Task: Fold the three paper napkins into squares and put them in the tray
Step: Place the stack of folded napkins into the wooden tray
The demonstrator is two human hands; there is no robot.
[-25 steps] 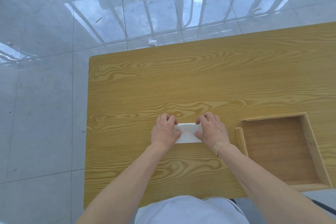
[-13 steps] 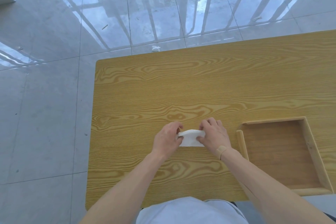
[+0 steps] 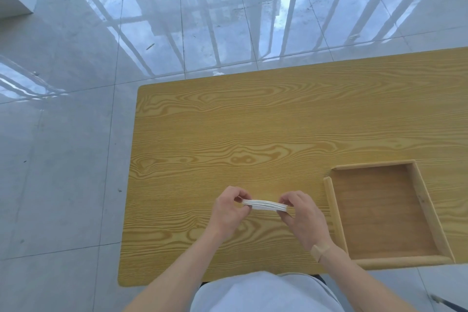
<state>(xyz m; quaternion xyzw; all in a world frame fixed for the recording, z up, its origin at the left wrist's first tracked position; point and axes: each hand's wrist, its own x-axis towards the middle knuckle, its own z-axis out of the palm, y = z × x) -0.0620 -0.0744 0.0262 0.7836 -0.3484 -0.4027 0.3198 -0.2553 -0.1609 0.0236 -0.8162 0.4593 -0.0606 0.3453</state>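
Note:
A folded stack of white paper napkins (image 3: pixel 264 205) is held edge-on just above the wooden table (image 3: pixel 253 134). My left hand (image 3: pixel 229 213) pinches its left end and my right hand (image 3: pixel 302 215) pinches its right end. I see the layered edges, not the flat face, so I cannot tell how many napkins are in it. The wooden tray (image 3: pixel 331 213) sits to the right of my right hand, and nothing lies in it.
The table's left edge (image 3: pixel 131 185) and near edge drop to a glossy grey tiled floor (image 3: pixel 63 159). My light-clothed body shows at the bottom centre. A strip of tape wraps my right wrist.
The napkins were pressed flat on the table under both hands; both hands have since lifted them and turned them edge-on. The camera view has shifted, so the table sits lower right.

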